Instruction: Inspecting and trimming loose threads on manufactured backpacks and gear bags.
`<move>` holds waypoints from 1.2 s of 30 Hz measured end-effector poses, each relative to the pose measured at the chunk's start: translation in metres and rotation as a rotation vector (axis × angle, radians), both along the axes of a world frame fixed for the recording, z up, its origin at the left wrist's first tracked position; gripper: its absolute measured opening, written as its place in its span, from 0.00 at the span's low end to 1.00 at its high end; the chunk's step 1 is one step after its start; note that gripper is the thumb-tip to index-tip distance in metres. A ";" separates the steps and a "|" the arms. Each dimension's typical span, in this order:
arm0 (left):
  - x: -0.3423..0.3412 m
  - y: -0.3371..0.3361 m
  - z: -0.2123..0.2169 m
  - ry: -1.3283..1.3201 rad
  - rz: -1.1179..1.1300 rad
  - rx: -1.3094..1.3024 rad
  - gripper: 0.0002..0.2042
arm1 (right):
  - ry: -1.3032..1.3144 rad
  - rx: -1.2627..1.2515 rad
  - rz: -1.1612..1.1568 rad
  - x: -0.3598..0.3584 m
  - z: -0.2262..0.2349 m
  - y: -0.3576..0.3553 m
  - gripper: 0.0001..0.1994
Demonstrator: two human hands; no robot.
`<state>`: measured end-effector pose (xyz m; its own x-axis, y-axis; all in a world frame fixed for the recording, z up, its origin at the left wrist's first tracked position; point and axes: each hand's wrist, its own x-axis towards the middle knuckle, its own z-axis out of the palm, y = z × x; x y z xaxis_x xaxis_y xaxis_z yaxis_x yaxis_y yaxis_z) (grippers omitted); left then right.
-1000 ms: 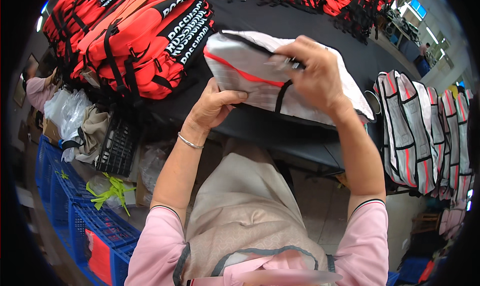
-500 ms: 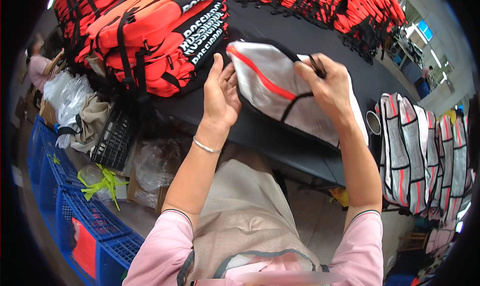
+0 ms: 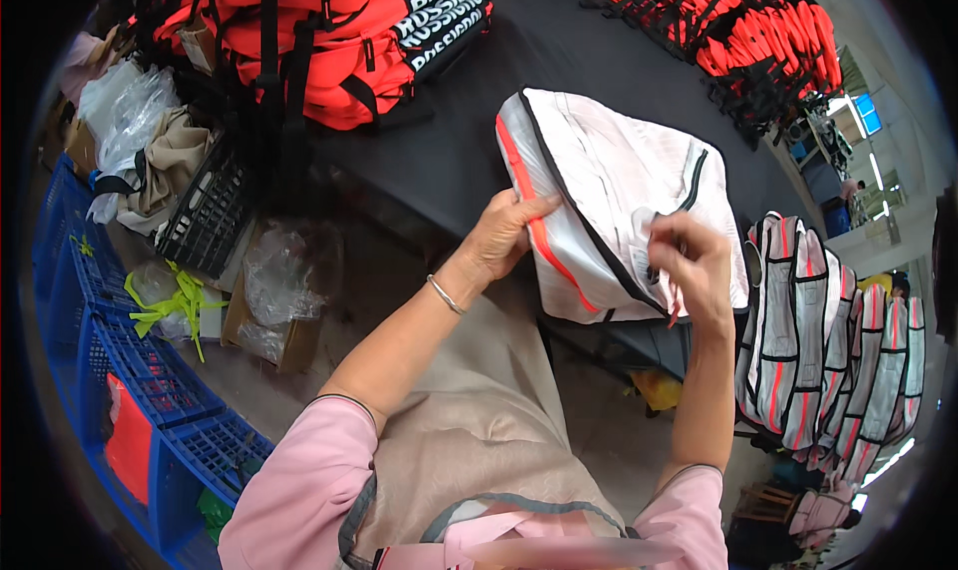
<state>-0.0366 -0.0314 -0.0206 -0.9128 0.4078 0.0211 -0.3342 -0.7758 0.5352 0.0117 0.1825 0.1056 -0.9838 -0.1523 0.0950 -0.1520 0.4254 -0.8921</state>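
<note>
A white, inside-out bag (image 3: 619, 161) with black binding along its seams and a red strip down one side is tilted up over the dark table. My left hand (image 3: 506, 233) pinches its near left side, thumb lying over the red strip and fingers behind. Over the bag's lower right part is my right hand (image 3: 696, 261), its fingers curled and a little blurred. A small dark tool, perhaps thread snips, shows in part at those fingers; most of it is hidden. A reddish bit hangs below the palm.
Red-and-black bags (image 3: 339, 51) are piled on the table (image 3: 409, 161) at far left, with more red pieces (image 3: 768, 51) at far right. White bags (image 3: 798, 340) stand stacked right. Left are a black crate (image 3: 205, 221), blue crates (image 3: 130, 370) and a carton (image 3: 299, 340) of clear plastic.
The bag has been turned, showing a broad white face. My left hand, formerly apart with fingers loose, now grips its side. My right hand has moved lower, toward the near edge.
</note>
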 end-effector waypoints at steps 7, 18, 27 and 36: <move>0.044 0.027 0.003 0.162 0.214 -0.298 0.14 | 0.175 0.739 0.052 -0.066 0.009 -0.080 0.26; 0.055 0.009 -0.022 -0.153 -0.030 0.119 0.22 | 0.197 0.827 0.175 -0.080 -0.008 -0.088 0.13; 0.010 0.002 -0.024 -0.144 -0.067 0.024 0.09 | 0.135 0.730 0.085 -0.060 -0.008 -0.083 0.12; 0.015 -0.003 -0.025 -0.200 -0.055 -0.094 0.10 | 0.187 0.863 0.051 -0.051 -0.021 -0.091 0.10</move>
<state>-0.0220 -0.0341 -0.0451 -0.8712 0.4488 -0.1991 -0.4817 -0.7030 0.5232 -0.0394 0.0911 0.0841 -0.9538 -0.2880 0.0853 -0.3000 0.9279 -0.2216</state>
